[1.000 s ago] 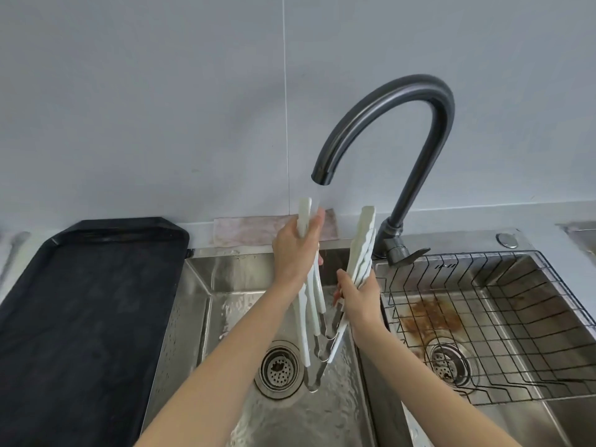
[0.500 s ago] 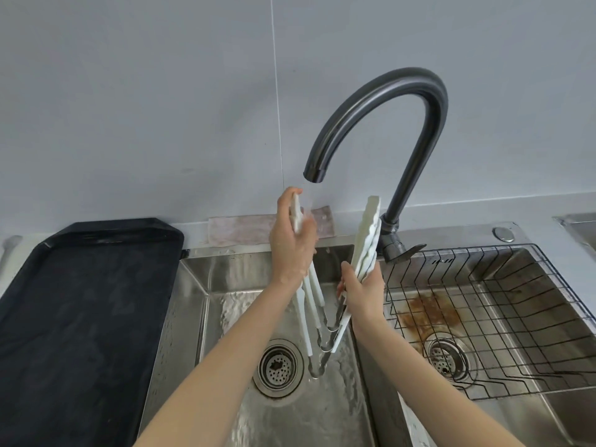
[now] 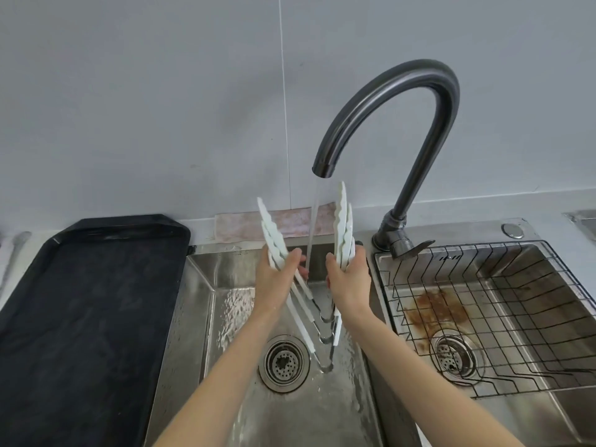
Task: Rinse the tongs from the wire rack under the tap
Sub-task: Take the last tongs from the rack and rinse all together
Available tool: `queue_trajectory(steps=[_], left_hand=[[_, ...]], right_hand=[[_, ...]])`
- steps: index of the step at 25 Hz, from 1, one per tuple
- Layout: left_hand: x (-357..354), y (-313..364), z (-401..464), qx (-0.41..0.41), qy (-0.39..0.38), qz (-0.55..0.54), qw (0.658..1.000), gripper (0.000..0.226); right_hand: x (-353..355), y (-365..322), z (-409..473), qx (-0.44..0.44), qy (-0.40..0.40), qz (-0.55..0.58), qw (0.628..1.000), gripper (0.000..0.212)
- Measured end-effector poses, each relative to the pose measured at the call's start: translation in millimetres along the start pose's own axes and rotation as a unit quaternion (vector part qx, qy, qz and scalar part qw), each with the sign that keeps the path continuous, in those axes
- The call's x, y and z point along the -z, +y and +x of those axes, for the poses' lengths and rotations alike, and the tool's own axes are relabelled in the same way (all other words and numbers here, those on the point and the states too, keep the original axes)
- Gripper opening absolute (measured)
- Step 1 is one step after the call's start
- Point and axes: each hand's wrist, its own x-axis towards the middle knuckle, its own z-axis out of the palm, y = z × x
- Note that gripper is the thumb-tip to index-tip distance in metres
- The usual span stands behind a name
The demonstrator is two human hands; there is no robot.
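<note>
Several white-tipped metal tongs point(image 3: 342, 217) stand upside down over the left sink basin point(image 3: 200, 304), hinges low near the drain, scalloped tips up. My left hand point(image 3: 277, 279) grips the left arms of the tongs point(image 3: 269, 227). My right hand point(image 3: 350, 279) grips the right arms. The arms are spread into a V. A thin stream of water point(image 3: 312, 227) falls from the dark curved tap point(image 3: 387, 91) between the two sets of tips and lands between my hands.
A black wire rack point(image 3: 483, 301) sits in the right basin over a rust stain and a drain. A black tray point(image 3: 80, 301) lies on the counter at the left. A pinkish cloth point(image 3: 290, 221) lies behind the sink against the grey wall.
The tongs' arms have been pulled wider apart. My left hand moved left and down, the right moved up level with it, and the water now runs between the tips.
</note>
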Motion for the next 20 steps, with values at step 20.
queue_trajectory(steps=[20], left_hand=[[28,-16,-3,0.098,0.036,-0.157,0.982,0.017]], right_hand=[[-15,-57,28,0.149,-0.145,0.016,0.978,0.028]])
